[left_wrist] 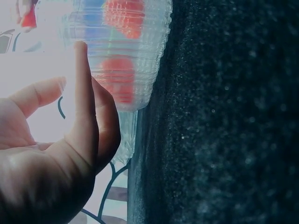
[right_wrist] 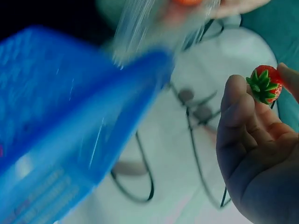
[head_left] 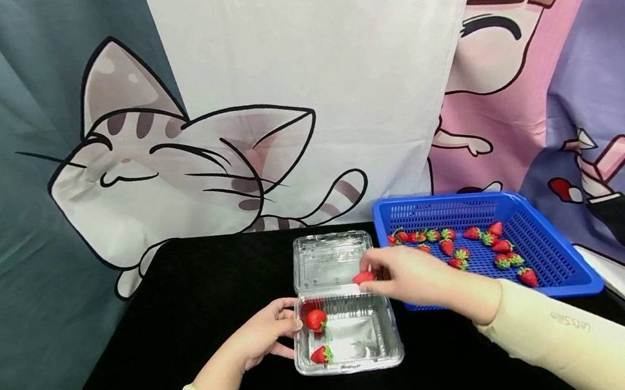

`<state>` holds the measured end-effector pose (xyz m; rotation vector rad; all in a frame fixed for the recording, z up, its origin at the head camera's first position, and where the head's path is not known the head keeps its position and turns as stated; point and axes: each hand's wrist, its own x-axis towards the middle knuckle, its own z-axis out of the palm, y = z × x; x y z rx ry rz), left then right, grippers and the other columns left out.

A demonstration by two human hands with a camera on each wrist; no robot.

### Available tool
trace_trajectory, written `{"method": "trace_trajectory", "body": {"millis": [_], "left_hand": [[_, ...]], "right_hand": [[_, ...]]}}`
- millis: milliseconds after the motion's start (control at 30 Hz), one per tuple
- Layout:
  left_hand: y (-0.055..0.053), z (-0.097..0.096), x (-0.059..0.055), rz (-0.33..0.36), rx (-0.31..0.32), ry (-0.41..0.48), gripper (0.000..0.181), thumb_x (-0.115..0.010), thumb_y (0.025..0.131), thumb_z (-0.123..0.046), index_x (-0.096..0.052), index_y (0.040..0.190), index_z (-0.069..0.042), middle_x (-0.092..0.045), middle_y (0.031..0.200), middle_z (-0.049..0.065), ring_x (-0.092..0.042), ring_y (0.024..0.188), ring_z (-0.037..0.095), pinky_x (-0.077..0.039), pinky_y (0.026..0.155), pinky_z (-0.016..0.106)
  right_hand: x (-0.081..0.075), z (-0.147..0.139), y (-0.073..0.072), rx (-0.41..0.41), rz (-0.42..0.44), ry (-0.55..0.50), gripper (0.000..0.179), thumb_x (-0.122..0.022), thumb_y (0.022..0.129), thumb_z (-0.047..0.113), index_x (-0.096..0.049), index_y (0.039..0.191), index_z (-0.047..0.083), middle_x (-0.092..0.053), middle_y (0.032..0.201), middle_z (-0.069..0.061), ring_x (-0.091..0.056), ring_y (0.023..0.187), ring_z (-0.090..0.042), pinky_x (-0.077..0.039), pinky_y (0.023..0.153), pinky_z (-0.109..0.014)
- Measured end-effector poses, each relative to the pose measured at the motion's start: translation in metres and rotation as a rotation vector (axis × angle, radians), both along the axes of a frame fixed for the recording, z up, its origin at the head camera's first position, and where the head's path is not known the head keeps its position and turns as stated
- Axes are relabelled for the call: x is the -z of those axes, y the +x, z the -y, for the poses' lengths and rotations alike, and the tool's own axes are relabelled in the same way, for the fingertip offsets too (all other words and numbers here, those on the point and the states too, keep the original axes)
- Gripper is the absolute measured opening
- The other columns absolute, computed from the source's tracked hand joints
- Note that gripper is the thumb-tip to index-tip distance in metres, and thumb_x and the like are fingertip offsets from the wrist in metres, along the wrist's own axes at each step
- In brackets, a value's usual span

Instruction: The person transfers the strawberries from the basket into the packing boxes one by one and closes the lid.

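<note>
A clear plastic clamshell box (head_left: 368, 365) lies with its lid (head_left: 332, 261) folded back. Two strawberries sit along the left side of its base, an upper strawberry (head_left: 315, 320) and a lower strawberry (head_left: 321, 354). At the box's left wall, my left hand (head_left: 262, 338) rests its fingers against the plastic; the left wrist view shows the index finger (left_wrist: 84, 88) straight beside the ribbed wall. My right hand (head_left: 410, 274) pinches another strawberry (right_wrist: 265, 85) between thumb and fingers, above the lid's right side. Its green leaves face the right wrist camera.
A blue plastic basket (head_left: 557, 236) stands to the right of the box, with several strawberries (head_left: 503, 246) spread over its bottom. Black cloth (head_left: 223, 277) covers the table. Behind hangs a printed cartoon curtain (head_left: 273, 63).
</note>
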<state>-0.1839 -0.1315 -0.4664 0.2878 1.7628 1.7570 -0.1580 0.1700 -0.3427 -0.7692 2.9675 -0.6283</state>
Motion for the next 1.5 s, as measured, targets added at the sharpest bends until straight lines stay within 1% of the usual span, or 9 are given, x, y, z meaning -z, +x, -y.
{"method": "trace_trajectory", "body": {"millis": [167, 300, 500, 700, 800, 933, 1067, 1200, 1500], "left_hand": [[0.001, 0.0, 0.0, 0.0, 0.0, -0.001, 0.062, -0.06, 0.09, -0.008, -0.032, 0.144, 0.003, -0.057, 0.113, 0.019, -0.066, 0.096, 0.029, -0.06, 0.071, 0.047], [0.001, 0.0, -0.001, -0.003, 0.0, -0.001, 0.062, -0.06, 0.091, -0.009, -0.032, 0.144, 0.004, -0.057, 0.113, 0.02, -0.066, 0.095, 0.029, -0.06, 0.071, 0.048], [0.001, -0.001, -0.002, -0.01, -0.007, -0.001, 0.063, -0.061, 0.09, -0.008, -0.032, 0.144, 0.004, -0.057, 0.112, 0.02, -0.065, 0.094, 0.029, -0.06, 0.071, 0.048], [0.001, -0.001, 0.0, -0.008, -0.003, 0.002, 0.062, -0.06, 0.09, -0.008, -0.032, 0.143, 0.004, -0.057, 0.111, 0.019, -0.066, 0.093, 0.028, -0.06, 0.07, 0.048], [0.001, -0.001, 0.0, -0.013, 0.002, 0.004, 0.061, -0.06, 0.09, -0.008, -0.032, 0.143, 0.004, -0.057, 0.111, 0.019, -0.066, 0.094, 0.029, -0.06, 0.07, 0.048], [0.001, -0.001, -0.001, -0.022, 0.008, 0.003, 0.061, -0.06, 0.09, -0.008, -0.032, 0.143, 0.005, -0.057, 0.111, 0.02, -0.066, 0.094, 0.029, -0.06, 0.071, 0.048], [0.001, -0.001, -0.002, -0.024, 0.009, 0.0, 0.061, -0.06, 0.09, -0.008, -0.032, 0.143, 0.005, -0.057, 0.11, 0.019, -0.066, 0.094, 0.029, -0.06, 0.07, 0.047], [0.001, -0.001, -0.002, -0.023, 0.008, -0.001, 0.06, -0.06, 0.09, -0.007, -0.032, 0.143, 0.005, -0.057, 0.111, 0.019, -0.066, 0.094, 0.029, -0.06, 0.07, 0.047], [0.002, 0.0, -0.002, -0.02, 0.003, -0.001, 0.061, -0.059, 0.091, -0.008, -0.032, 0.143, 0.006, -0.057, 0.111, 0.02, -0.066, 0.095, 0.03, -0.06, 0.07, 0.047]], "right_hand": [[0.021, 0.026, 0.014, -0.103, 0.051, 0.055, 0.018, -0.072, 0.089, 0.042, -0.064, 0.092, 0.026, -0.059, 0.075, 0.019, -0.053, 0.065, 0.0, -0.047, 0.059, -0.024], [0.039, 0.041, 0.02, -0.146, 0.068, 0.126, 0.019, -0.074, 0.087, 0.039, -0.065, 0.09, 0.023, -0.055, 0.07, 0.018, -0.049, 0.061, -0.002, -0.044, 0.057, -0.024], [0.062, 0.054, 0.02, -0.121, 0.058, 0.243, 0.024, -0.075, 0.085, 0.039, -0.06, 0.084, 0.021, -0.05, 0.066, 0.013, -0.047, 0.059, -0.006, -0.044, 0.055, -0.029], [0.077, 0.061, 0.014, -0.084, 0.079, 0.272, 0.024, -0.076, 0.085, 0.036, -0.058, 0.081, 0.02, -0.051, 0.065, 0.01, -0.05, 0.059, -0.009, -0.047, 0.057, -0.032], [0.08, 0.063, 0.011, -0.069, 0.094, 0.257, 0.022, -0.075, 0.086, 0.036, -0.061, 0.084, 0.019, -0.057, 0.068, 0.009, -0.055, 0.062, -0.01, -0.049, 0.06, -0.033], [0.08, 0.066, 0.008, -0.061, 0.132, 0.216, 0.024, -0.074, 0.087, 0.037, -0.066, 0.097, 0.016, -0.062, 0.074, 0.008, -0.058, 0.067, -0.009, -0.051, 0.063, -0.032], [0.081, 0.069, 0.006, -0.061, 0.205, 0.154, 0.029, -0.073, 0.088, 0.034, -0.066, 0.107, 0.014, -0.06, 0.073, 0.011, -0.056, 0.066, -0.004, -0.051, 0.063, -0.029], [0.081, 0.071, 0.006, -0.071, 0.276, 0.1, 0.029, -0.073, 0.088, 0.033, -0.066, 0.11, 0.014, -0.063, 0.077, 0.013, -0.058, 0.07, -0.002, -0.052, 0.067, -0.028], [0.075, 0.069, 0.005, -0.047, 0.274, 0.102, 0.032, -0.07, 0.09, 0.034, -0.065, 0.114, 0.013, -0.062, 0.077, 0.012, -0.058, 0.07, -0.003, -0.052, 0.066, -0.029]]}}
